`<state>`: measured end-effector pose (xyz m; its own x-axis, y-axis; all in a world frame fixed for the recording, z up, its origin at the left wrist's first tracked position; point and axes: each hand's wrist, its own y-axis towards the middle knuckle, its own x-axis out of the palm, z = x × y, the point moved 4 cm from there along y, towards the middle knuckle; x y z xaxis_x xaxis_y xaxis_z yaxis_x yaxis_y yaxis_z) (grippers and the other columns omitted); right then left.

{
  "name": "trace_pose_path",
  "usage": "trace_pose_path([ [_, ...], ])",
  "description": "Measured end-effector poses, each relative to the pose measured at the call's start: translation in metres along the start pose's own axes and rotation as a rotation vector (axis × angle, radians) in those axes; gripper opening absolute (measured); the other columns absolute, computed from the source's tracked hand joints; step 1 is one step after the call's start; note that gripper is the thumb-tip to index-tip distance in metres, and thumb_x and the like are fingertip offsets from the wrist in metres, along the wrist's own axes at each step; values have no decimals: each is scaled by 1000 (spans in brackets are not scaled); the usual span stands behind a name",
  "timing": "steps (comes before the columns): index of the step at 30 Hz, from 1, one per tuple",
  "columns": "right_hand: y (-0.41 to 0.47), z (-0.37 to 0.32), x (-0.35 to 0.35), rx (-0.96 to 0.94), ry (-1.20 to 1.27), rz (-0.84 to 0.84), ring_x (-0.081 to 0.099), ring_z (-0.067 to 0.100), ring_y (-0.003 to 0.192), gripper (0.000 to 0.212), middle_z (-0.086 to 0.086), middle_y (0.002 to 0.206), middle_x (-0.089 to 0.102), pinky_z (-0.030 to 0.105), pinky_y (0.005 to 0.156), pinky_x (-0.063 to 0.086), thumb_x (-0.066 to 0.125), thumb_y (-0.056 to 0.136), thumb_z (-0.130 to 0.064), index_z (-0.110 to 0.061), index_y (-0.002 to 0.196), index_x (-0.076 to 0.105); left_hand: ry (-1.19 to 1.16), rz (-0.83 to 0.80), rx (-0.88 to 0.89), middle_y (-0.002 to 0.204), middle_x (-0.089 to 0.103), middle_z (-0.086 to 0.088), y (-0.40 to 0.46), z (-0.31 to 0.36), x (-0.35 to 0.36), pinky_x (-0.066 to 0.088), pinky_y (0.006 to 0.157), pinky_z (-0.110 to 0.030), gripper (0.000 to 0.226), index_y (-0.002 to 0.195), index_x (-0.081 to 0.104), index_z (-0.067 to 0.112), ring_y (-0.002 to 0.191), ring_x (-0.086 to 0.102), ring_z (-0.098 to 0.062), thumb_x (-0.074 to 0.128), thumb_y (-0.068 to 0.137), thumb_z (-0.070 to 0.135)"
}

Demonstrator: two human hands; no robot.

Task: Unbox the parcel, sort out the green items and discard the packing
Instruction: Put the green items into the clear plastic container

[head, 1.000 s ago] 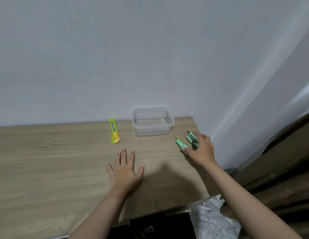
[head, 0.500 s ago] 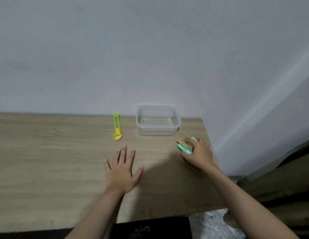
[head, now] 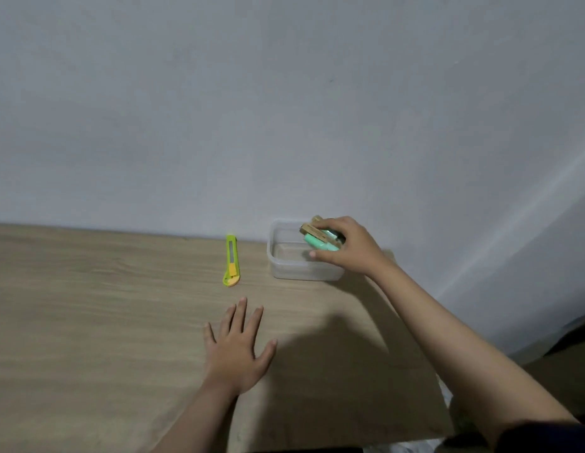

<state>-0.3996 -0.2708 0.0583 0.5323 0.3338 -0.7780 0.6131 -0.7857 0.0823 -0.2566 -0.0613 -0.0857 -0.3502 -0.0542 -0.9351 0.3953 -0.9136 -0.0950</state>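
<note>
My right hand (head: 348,248) is shut on a small bundle of mint-green items (head: 321,240) with tan wooden parts, held just above the open top of a clear plastic container (head: 284,266) at the back of the wooden table (head: 88,322). The container looks empty inside. My left hand (head: 237,349) lies flat on the table nearer me, fingers spread, holding nothing. How many pieces are in the bundle I cannot tell, because my fingers cover part of it.
A green and yellow utility knife (head: 231,260) lies left of the container. A plain wall stands right behind the table. The table's right edge runs below my right forearm, with crumpled white packing (head: 446,392) showing beyond it.
My right hand closed on the green items at the table's right side, lifted them and carried them back to above the container. The left hand stayed flat.
</note>
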Motion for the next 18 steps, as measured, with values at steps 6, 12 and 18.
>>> trace_pose_path([
  [6,61,14,40,39,-20,-392,59,13,102,51,-7,113,64,30,90,48,82,62,-42,-36,109,65,-15,12,-10,159,-7,13,1,-1,1,3,113,-57,72,146,9,45,147,-4,-13,26,81,72],
  [12,77,40,68,21,-120,-490,54,16,112,47,-4,122,60,22,89,38,76,73,-28,-26,118,63,-51,60,-17,158,-4,16,2,0,1,4,113,-57,71,145,16,47,147,2,-11,28,80,73],
  [18,75,48,74,7,-61,-524,48,6,121,52,-8,130,57,21,104,33,76,76,-19,-20,125,60,-36,72,-17,159,4,14,3,-3,4,9,112,-59,71,144,21,46,147,8,-13,33,79,71],
])
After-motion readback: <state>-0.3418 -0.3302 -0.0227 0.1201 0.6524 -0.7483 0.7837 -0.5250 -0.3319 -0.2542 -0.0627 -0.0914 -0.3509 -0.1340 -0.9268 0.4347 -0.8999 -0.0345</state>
